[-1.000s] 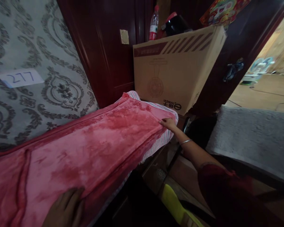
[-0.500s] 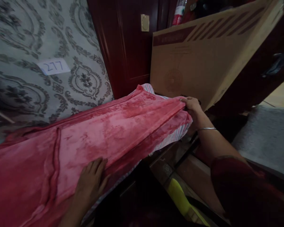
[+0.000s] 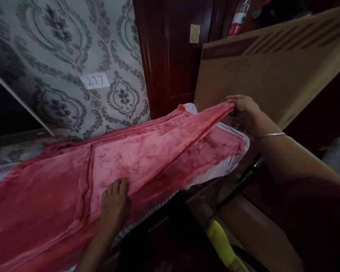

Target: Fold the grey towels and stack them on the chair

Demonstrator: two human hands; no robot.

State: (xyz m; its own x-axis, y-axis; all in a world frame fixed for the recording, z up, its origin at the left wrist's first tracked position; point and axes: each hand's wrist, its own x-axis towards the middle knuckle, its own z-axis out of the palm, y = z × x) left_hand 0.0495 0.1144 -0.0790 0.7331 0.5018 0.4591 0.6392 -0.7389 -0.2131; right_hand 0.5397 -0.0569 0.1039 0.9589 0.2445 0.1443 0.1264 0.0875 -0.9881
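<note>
A pink-red plush blanket lies across a bed, over striped bedding. My right hand grips the blanket's far edge and holds it up, near the cardboard box. My left hand lies on the blanket's near edge, pressing on the fold with its fingers spread little. A silver bangle circles my right wrist. My right forearm and a dark red sleeve fill the lower right.
A large cardboard box stands tilted behind the bed's far end, next to a dark red wooden door. A grey patterned wall panel bears a "277" label. A yellow object lies low down, with dark gaps around it.
My right hand has risen and lifted the blanket edge higher, showing more striped bedding. My left hand has shifted slightly along the blanket. The whole view has turned, so the box and door sit further right.
</note>
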